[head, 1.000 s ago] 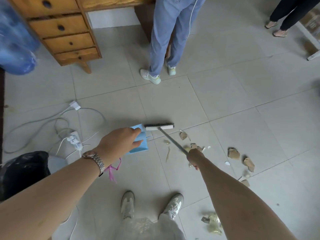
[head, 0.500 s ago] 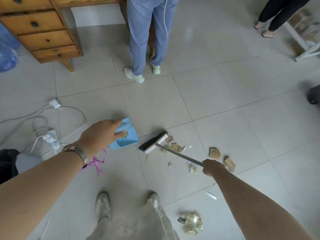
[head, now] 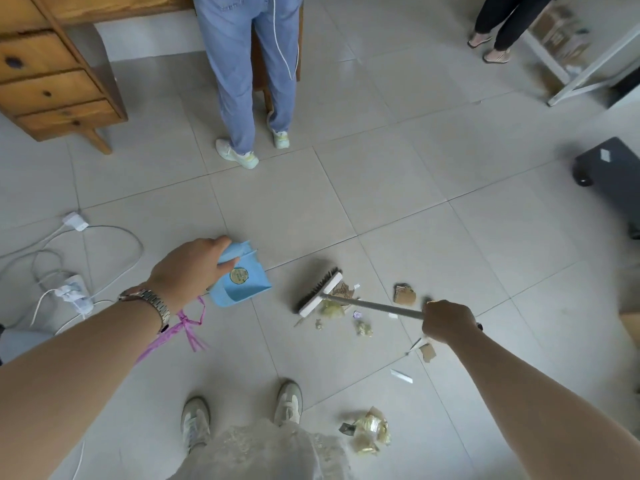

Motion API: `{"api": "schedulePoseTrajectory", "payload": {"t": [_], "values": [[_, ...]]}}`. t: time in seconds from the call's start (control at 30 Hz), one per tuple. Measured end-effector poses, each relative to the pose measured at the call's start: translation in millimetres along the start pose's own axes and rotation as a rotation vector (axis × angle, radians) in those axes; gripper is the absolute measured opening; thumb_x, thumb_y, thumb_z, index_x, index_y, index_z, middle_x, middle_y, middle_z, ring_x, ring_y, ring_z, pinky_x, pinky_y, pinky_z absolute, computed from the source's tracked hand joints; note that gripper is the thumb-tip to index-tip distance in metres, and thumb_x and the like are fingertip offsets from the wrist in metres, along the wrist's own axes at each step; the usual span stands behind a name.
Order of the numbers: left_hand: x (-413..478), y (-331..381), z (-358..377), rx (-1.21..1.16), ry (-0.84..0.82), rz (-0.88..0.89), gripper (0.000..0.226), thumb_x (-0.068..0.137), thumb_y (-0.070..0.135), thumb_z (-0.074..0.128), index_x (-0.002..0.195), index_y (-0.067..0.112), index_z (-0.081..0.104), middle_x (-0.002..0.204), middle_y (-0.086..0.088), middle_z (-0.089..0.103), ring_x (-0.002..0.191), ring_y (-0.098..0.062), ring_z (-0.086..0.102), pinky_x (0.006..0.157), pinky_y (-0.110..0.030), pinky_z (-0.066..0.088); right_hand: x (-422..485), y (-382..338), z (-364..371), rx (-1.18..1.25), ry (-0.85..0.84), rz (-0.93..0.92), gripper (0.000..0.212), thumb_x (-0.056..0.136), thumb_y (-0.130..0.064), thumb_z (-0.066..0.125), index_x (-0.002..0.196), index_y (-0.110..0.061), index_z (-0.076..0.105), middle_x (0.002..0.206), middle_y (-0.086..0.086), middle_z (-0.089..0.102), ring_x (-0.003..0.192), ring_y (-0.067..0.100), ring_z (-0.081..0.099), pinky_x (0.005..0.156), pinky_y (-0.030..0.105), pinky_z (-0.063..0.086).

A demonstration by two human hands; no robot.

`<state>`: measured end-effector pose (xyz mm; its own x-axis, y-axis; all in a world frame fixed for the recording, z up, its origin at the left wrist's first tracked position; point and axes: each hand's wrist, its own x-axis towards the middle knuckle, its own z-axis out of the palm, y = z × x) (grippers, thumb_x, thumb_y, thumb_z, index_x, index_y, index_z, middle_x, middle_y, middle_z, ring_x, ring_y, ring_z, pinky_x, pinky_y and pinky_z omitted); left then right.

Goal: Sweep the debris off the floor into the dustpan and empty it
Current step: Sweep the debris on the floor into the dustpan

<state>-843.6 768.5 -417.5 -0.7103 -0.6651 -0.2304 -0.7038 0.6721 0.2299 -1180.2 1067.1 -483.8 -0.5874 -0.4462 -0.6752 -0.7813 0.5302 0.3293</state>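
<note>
My left hand [head: 188,270] grips the handle of a light blue dustpan [head: 242,284], its mouth facing right on the tiled floor. My right hand [head: 446,322] holds the grey handle of a broom [head: 320,291]; its white head with dark bristles rests on the floor a short gap right of the pan. Cardboard scraps [head: 404,294] and small crumpled bits [head: 362,328] lie around and behind the broom head. A larger crumpled yellowish wrapper [head: 369,433] lies near my right foot. More cardboard and white slips [head: 427,351] sit under my right forearm.
A person in blue jeans [head: 249,81] stands ahead by a wooden drawer unit [head: 52,84]. White cables and a power strip [head: 74,291] lie on the floor at left. Another person's feet [head: 491,50] and a white rack are far right; a dark wheeled object [head: 609,171] sits right.
The broom head swung from just beside the dustpan to the right and turned diagonal, pulling scraps along. My right hand moved right. The view shifted rightward; the dustpan stays in my left hand.
</note>
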Motion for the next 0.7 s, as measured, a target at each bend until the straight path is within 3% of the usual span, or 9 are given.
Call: {"api": "schedulePoseTrajectory", "payload": {"t": [0.17,0.23,0.33,0.43,0.6,0.7], "values": [[-5,-2,-6,-0.025,0.017,-0.026,0.025,0.09,0.034,0.057,0.09,0.009,0.052,0.064,-0.009,0.057,0.057,-0.03,0.055,0.047,-0.03,0.038,3,-32,-26,0.081,0.04,-0.018,0.036,0.083,-0.02,0.044,0.116,-0.022,0.059,0.106,-0.001,0.063,0.1,0.022,0.063,0.082,0.031,0.05],[-5,-3,-7,-0.019,0.021,-0.036,0.025,0.09,0.033,0.057,0.09,0.009,0.053,0.063,-0.01,0.057,0.055,-0.03,0.055,0.045,-0.029,0.036,9,-58,-31,0.133,0.049,-0.008,0.034,0.088,-0.018,0.045,0.12,-0.02,0.058,0.112,-0.001,0.063,0.106,0.021,0.062,0.075,0.027,0.045],[-4,0,-5,-0.006,-0.007,-0.035,0.025,0.09,0.031,0.058,0.096,0.007,0.056,0.067,-0.011,0.06,0.058,-0.03,0.056,0.048,-0.03,0.037,27,-97,-29,0.283,-0.015,0.047,0.036,0.092,-0.016,0.047,0.126,-0.017,0.056,0.115,0.0,0.064,0.109,0.02,0.062,0.07,0.026,0.042],[-1,5,5,0.004,-0.012,-0.028,0.023,0.09,0.032,0.057,0.099,0.011,0.057,0.068,-0.006,0.059,0.058,-0.026,0.053,0.047,-0.029,0.033,46,-120,-23,0.465,-0.075,0.134,0.038,0.092,-0.013,0.049,0.13,-0.014,0.054,0.117,0.001,0.064,0.109,0.021,0.063,0.076,0.028,0.05],[7,4,18,0.006,0.011,0.007,0.026,0.09,0.039,0.055,0.095,0.013,0.057,0.065,-0.004,0.058,0.056,-0.026,0.053,0.044,-0.028,0.032,55,-120,-2,0.633,-0.145,0.245,0.037,0.093,-0.017,0.049,0.13,-0.012,0.055,0.105,0.003,0.063,0.097,0.023,0.062,0.071,0.027,0.044],[11,5,22,-0.038,0.011,0.062,0.025,0.089,0.037,0.057,0.088,0.012,0.055,0.056,0.001,0.047,0.051,-0.025,0.046,0.042,-0.027,0.028,38,-109,20,0.65,-0.205,0.285,0.037,0.094,-0.015,0.043,0.13,-0.011,0.052,0.108,0.005,0.063,0.1,0.023,0.062,0.074,0.028,0.046]]}}
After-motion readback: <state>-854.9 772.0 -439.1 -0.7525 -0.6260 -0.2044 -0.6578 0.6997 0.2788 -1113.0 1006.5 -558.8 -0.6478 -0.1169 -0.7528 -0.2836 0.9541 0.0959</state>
